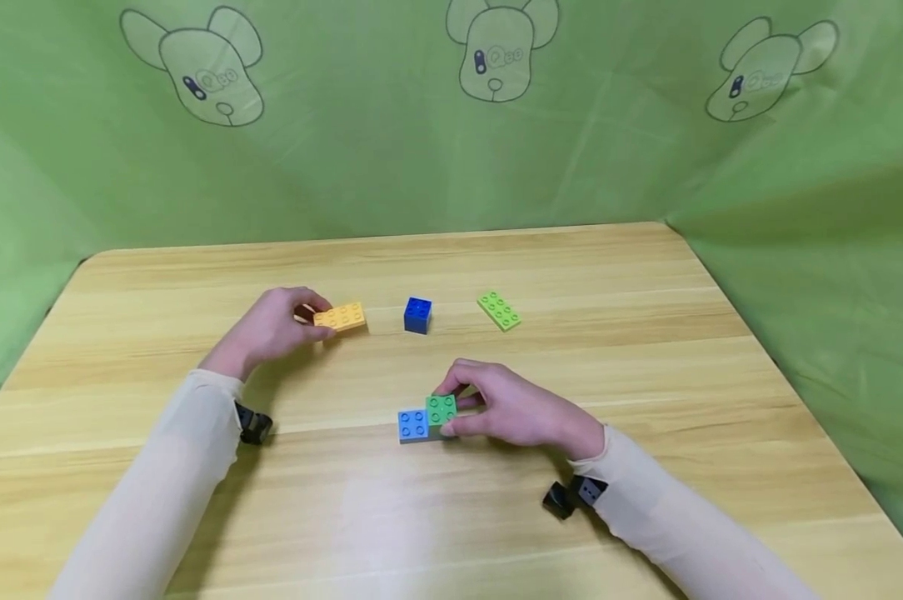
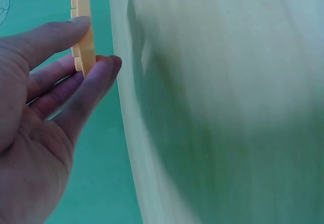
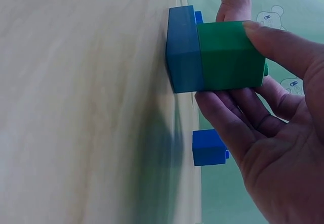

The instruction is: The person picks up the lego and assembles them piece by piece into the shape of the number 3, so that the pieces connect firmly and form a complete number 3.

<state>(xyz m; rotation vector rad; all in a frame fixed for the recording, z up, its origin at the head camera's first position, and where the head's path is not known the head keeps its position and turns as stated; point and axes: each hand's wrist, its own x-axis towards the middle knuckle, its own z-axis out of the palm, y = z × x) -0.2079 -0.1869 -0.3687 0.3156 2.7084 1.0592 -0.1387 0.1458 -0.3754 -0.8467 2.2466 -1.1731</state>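
On the left, my left hand (image 1: 275, 325) pinches one end of a thin yellow-orange building brick (image 1: 344, 316) between thumb and fingers. In the left wrist view, the studs of this orange brick (image 2: 86, 37) face away from the tabletop. My right hand (image 1: 515, 408) grips a square green brick (image 1: 441, 408), thumb on one side and fingers on the other. That green brick sits on one half of a longer light blue brick (image 1: 412, 425), whose other studs stay bare. In the right wrist view, the blue brick (image 3: 184, 49) lies between the green brick (image 3: 230, 55) and the tabletop.
A dark blue square brick (image 1: 417, 316) stands beyond the hands, with a flat lime-green brick (image 1: 499, 310) to its right. Everything is on a wooden table (image 1: 331, 517), with green cloth (image 1: 391, 167) hanging behind and at the sides.
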